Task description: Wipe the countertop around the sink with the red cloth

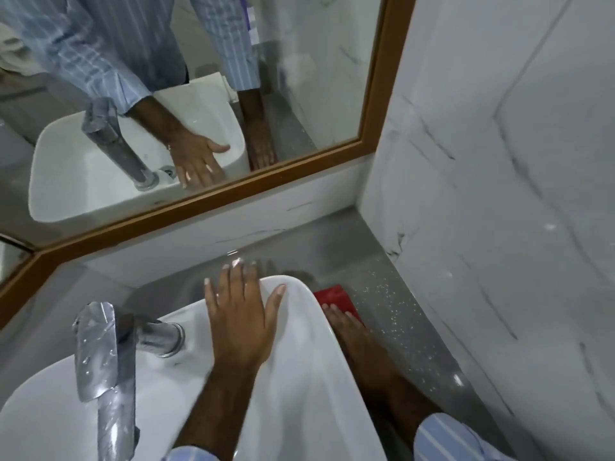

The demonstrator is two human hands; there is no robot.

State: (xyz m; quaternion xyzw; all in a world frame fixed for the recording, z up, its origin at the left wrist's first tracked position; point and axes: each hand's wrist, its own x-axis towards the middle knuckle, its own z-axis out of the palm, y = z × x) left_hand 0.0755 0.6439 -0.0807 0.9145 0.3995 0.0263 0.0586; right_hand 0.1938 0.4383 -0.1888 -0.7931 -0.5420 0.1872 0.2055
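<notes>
A grey speckled stone countertop (382, 271) runs beneath a wood-framed wall mirror (376, 104) and white marble wall. The left hand (239, 314) lies flat, fingers spread, on the white ceramic sink's (299, 377) back rim, beside the chrome tap (100, 354). The right hand (346, 327), fingers together, presses the red cloth (334, 296) onto the countertop just right of the sink.

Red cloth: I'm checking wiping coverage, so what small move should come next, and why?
Probably slide the red cloth forward toward the back wall. The right hand presses it flat on the grey countertop beside the white sink, and the strip ahead of it lies uncovered. The left hand rests braced on the sink's rim.
</notes>
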